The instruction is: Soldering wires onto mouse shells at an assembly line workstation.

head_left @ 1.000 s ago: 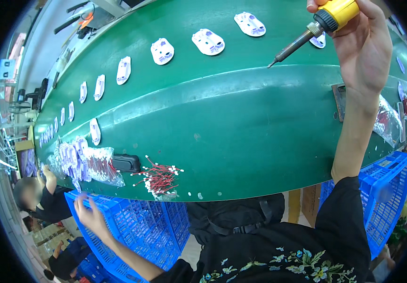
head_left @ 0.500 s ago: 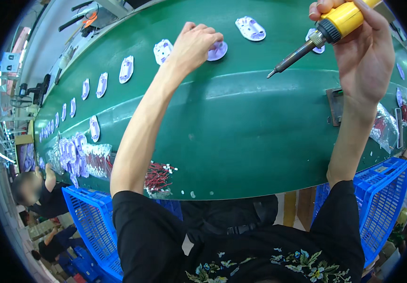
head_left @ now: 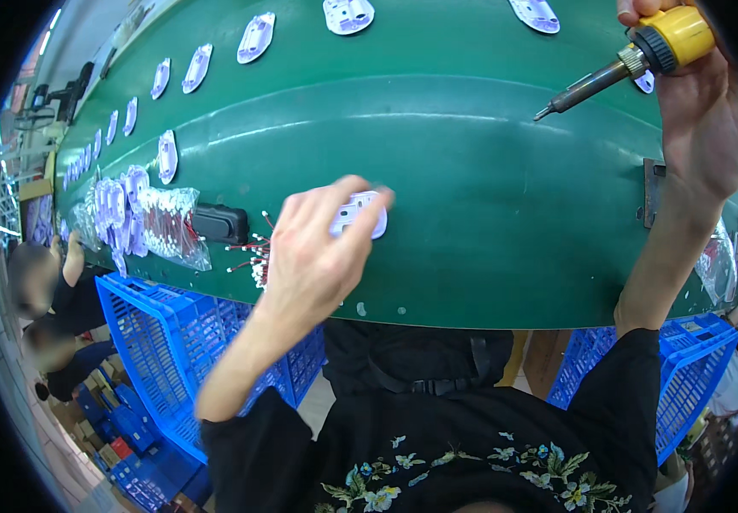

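Observation:
My left hand (head_left: 313, 248) is over the near part of the green table, its fingers curled round a pale lavender plastic shell (head_left: 348, 215). The fingers cover part of the shell, and one fingertip is blurred. Raised at the upper right, my right hand (head_left: 701, 128) grips a soldering iron (head_left: 625, 68) by its yellow handle. The iron's metal tip points down and left, in the air above the table. Beside my left wrist lie red wires with white connectors (head_left: 258, 259), partly hidden by the hand.
Similar shells (head_left: 256, 38) line the far side of the green table (head_left: 472, 239). At left are heaped shells (head_left: 117, 209), a bag of wires (head_left: 172, 224) and a black case (head_left: 220, 224). A dark metal piece (head_left: 653, 192) lies right. Blue crates (head_left: 142, 321) flank me; other people sit at left.
My left hand has come back from the far row to the near table with a shell. My right hand, still holding the soldering iron, has shifted right and slightly down in view.

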### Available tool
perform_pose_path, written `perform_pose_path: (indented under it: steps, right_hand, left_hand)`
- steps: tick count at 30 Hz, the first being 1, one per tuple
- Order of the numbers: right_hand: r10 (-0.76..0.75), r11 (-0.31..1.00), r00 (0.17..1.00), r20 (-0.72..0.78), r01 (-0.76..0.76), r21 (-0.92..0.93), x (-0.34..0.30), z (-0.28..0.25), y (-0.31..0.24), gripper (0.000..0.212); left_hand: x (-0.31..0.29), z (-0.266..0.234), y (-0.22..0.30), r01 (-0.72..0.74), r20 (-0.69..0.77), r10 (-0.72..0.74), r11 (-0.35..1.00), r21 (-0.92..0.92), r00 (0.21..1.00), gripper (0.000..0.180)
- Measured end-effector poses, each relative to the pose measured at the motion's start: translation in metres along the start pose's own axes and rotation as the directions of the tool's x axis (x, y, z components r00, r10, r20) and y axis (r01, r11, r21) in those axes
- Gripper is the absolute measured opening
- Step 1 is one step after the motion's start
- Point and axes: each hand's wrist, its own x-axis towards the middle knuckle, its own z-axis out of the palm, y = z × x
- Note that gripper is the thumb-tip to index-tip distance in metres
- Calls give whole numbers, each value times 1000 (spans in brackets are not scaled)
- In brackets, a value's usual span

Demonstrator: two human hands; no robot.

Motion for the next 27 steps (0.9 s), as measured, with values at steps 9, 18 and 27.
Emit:
perform_pose_path:
  steps: [9,18,27]
  right_hand:
    - [166,967,904,393,-228,115,8,-24,34,34]
    - [136,991,850,510,-108,-84,-16,23,56,32]
    - [212,977,878,430,-193,-87,-15,27,56,38]
  left_hand:
    - [-39,53,39,408,-107,-420,905,-122,901,38]
    - [-47,48,59,303,-259,-387,901,-309,885,47]
    - [-75,6,-2,422,31,-421,906,-39,907,25]
